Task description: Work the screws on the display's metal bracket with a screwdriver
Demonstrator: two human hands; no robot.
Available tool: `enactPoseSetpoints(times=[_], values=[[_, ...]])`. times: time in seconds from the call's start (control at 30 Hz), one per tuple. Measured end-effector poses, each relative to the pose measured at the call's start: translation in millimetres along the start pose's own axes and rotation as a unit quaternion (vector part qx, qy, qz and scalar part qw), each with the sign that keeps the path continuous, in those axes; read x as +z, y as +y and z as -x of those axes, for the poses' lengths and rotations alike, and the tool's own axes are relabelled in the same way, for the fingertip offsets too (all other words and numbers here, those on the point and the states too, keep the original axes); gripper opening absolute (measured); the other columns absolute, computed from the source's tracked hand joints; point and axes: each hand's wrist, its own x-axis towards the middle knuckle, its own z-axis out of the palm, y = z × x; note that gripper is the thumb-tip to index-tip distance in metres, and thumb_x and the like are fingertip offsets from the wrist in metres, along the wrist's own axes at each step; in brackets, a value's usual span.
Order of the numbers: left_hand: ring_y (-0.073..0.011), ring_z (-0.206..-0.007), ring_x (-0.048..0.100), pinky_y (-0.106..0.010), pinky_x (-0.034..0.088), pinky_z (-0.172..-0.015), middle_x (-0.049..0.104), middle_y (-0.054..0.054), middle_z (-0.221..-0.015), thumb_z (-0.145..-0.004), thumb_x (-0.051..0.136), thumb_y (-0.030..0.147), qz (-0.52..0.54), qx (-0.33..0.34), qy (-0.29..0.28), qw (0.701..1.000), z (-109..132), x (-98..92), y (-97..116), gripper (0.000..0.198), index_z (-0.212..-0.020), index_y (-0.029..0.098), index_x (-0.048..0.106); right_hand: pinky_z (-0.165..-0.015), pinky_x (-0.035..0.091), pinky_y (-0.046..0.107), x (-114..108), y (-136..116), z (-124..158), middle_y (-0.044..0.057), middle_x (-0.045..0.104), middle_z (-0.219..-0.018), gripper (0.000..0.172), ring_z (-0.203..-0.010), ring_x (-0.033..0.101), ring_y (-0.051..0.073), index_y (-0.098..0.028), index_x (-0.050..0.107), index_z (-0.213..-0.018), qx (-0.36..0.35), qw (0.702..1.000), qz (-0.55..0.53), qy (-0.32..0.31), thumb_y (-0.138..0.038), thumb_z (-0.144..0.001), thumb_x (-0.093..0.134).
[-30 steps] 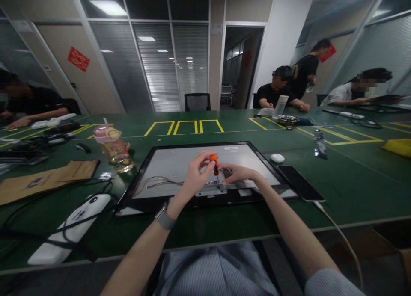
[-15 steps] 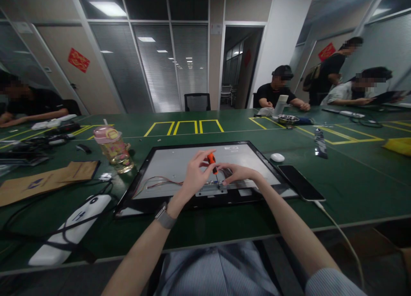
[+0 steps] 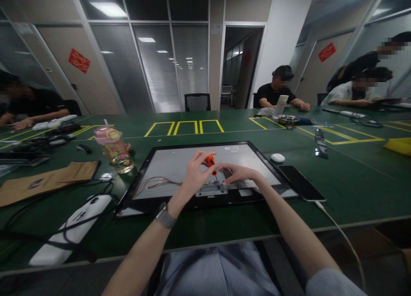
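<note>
An orange-and-black screwdriver [image 3: 210, 161] stands tilted, its tip down at a metal bracket [image 3: 211, 190] along the near edge of a display panel [image 3: 167, 159]. My left hand [image 3: 196, 173] is closed around its handle, fingers at the top and thumb lower down. From the other side, my right hand [image 3: 236, 173] curls its fingers and thumb about the lower handle and shaft, close to the tip. Whether a screw sits under the tip is too small to tell. The panel lies back side up, with thin red and dark wires [image 3: 160, 181] left of the bracket.
Right of the panel lie a phone [image 3: 302, 182] on a cable and a white earbud case [image 3: 278, 158]. To the left stand a pink-lidded bottle [image 3: 114, 148], a paper bag [image 3: 48, 180] and a white power strip [image 3: 72, 229] with black cables. Other people sit across the table.
The screwdriver handle has turned slightly and the left fingers have shifted a little on it. Both hands stay in place. A standing person at the back right has moved right.
</note>
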Motion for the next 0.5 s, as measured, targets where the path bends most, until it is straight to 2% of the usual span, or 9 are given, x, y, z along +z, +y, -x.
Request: enactPoseSetpoints(times=[0.13,0.2,0.37,0.43,0.5], values=[[-0.0143,-0.095,0.061,-0.027,0.057,-0.078,0.054,-0.009,-0.116,-0.088,0.053,0.023,0.082,-0.021,-0.066,0.994,1.0,-0.4,-1.7,0.043,-0.131,0.025,0.049,-0.111,0.027,0.044,-0.2,-2.9,0.7,0.003,0.048,-0.138,0.076,-0.132,0.036,0.034,-0.028,0.059,-0.122,0.006,1.000,-0.003,-0.003,-0.055,-0.054,0.080],[-0.0139,-0.093,0.062,-0.028,0.057,-0.079,0.056,-0.009,-0.117,-0.089,0.050,0.021,0.111,-0.039,-0.079,0.990,1.4,0.3,-4.6,0.047,-0.135,0.025,0.044,-0.112,0.026,0.043,-0.2,-3.2,0.7,0.003,0.043,-0.143,0.074,-0.134,0.034,0.033,-0.028,0.059,-0.121,0.004,1.000,-0.003,-0.006,-0.055,-0.055,0.079],[-0.0105,-0.075,0.061,-0.024,0.057,-0.068,0.060,-0.003,-0.095,-0.079,0.066,0.028,0.048,-0.034,-0.028,0.998,0.8,1.5,-10.5,0.038,-0.116,0.022,0.060,-0.112,0.026,0.044,0.2,-1.5,1.0,0.003,0.041,-0.144,0.075,-0.135,0.034,0.031,-0.029,0.056,-0.125,0.025,1.000,0.014,-0.003,-0.054,-0.058,0.078],[-0.0108,-0.076,0.061,-0.024,0.057,-0.068,0.059,-0.003,-0.095,-0.077,0.068,0.029,0.041,-0.033,-0.018,0.998,0.0,0.9,-10.6,0.037,-0.113,0.022,0.062,-0.112,0.026,0.044,0.3,-1.7,1.2,0.003,0.040,-0.146,0.076,-0.135,0.032,0.031,-0.028,0.055,-0.125,0.034,0.999,0.023,0.002,-0.053,-0.058,0.078],[-0.0124,-0.084,0.062,-0.025,0.057,-0.073,0.058,-0.006,-0.104,-0.081,0.063,0.027,0.064,-0.041,-0.032,0.997,-0.7,0.0,-10.0,0.038,-0.118,0.022,0.059,-0.112,0.025,0.043,0.3,-2.3,1.0,0.003,0.040,-0.145,0.073,-0.135,0.033,0.031,-0.027,0.056,-0.124,0.028,0.999,0.023,-0.001,-0.053,-0.058,0.078]])
